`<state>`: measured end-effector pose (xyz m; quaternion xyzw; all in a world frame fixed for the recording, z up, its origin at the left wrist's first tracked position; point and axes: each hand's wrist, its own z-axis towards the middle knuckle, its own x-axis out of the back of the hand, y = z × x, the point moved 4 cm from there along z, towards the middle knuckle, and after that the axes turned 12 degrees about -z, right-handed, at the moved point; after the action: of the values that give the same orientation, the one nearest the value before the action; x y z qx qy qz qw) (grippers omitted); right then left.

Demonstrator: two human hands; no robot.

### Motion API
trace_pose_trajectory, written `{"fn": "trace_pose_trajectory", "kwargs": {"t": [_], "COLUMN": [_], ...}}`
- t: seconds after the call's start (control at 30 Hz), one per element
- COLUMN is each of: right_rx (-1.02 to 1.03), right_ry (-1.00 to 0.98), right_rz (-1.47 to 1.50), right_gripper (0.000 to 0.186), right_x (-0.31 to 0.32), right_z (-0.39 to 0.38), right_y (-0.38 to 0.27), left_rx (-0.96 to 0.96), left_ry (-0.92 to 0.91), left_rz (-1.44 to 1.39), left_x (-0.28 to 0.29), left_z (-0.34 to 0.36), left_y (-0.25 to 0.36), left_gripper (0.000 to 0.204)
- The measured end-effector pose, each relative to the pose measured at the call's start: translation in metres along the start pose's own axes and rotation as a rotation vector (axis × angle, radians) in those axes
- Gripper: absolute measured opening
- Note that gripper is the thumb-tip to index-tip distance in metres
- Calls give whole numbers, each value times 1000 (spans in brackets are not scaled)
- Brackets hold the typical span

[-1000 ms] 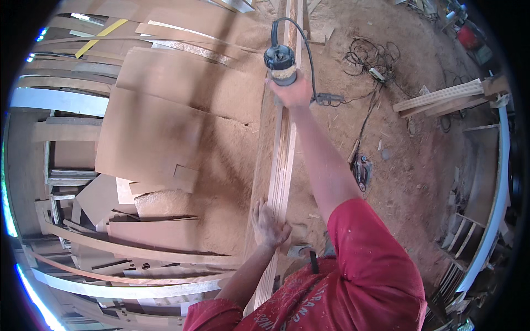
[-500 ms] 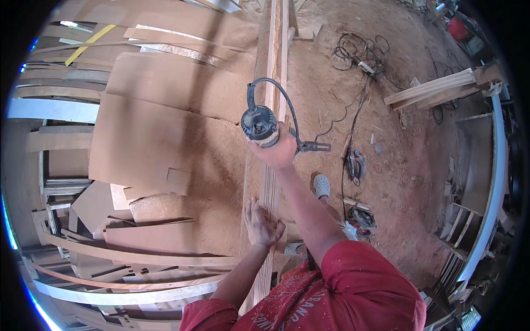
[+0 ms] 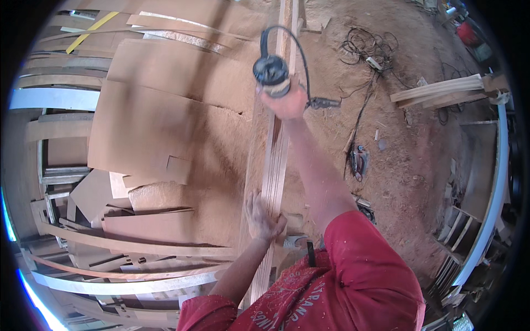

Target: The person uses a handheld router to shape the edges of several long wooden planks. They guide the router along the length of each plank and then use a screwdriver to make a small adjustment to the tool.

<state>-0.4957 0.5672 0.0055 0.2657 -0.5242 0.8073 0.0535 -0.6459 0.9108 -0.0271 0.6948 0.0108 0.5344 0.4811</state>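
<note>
My right hand (image 3: 287, 102) is closed around a black handheld router (image 3: 271, 74), its cord looping up and over to the right. The router stands over the far part of a long wooden strip (image 3: 274, 172) that runs away from me and has dark lengthwise lines. A dark slotted bracket (image 3: 324, 103) sticks out to the right beside that hand. Closer to my body, my left hand (image 3: 261, 218) rests on the same strip, fingers stretched apart along its left side and thumb over its right side. The router's base and bit are hidden.
Brown sheets (image 3: 157, 124) lie to the left, with curved boards stacked beyond them. On the dusty ground at right are a tangled cable (image 3: 369, 47) and a power tool (image 3: 358, 164). Light timber pieces (image 3: 439, 90) project in from the right, near a long pale blue edge (image 3: 502, 160).
My right hand has pushed the router farther away along the strip. My left hand stays on the wood in nearly the same place. The whole view has shifted slightly.
</note>
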Motion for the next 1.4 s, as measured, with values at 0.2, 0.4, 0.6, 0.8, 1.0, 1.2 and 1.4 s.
{"fn": "trace_pose_trajectory", "kwargs": {"t": [0.2,0.4,0.6,0.8,1.0,1.2,1.4], "right_rx": [-276,-259,-111,28,-76,-83,-61], "right_ry": [-212,-113,-52,-381,-470,-586,-751], "right_rz": [-85,276,445,391,400,325,190], "right_gripper": [75,70,72,54,59,66,70], "right_x": [-12,17,91,140,152,161,165], "right_z": [63,95,76,14,-31,-32,-34], "right_y": [-7,8,75,129,166,177,161], "left_rx": [65,136,154,173,125,169,-67], "left_ry": [-47,-85,-79,-73,-37,-47,197], "left_rz": [22,-6,10,-14,-33,125,-86], "left_x": [2,4,3,5,8,6,8], "left_z": [4,8,5,3,4,5,80], "left_y": [1,2,-3,-6,-3,4,66], "left_gripper": [98,95,95,99,106,113,41]}}
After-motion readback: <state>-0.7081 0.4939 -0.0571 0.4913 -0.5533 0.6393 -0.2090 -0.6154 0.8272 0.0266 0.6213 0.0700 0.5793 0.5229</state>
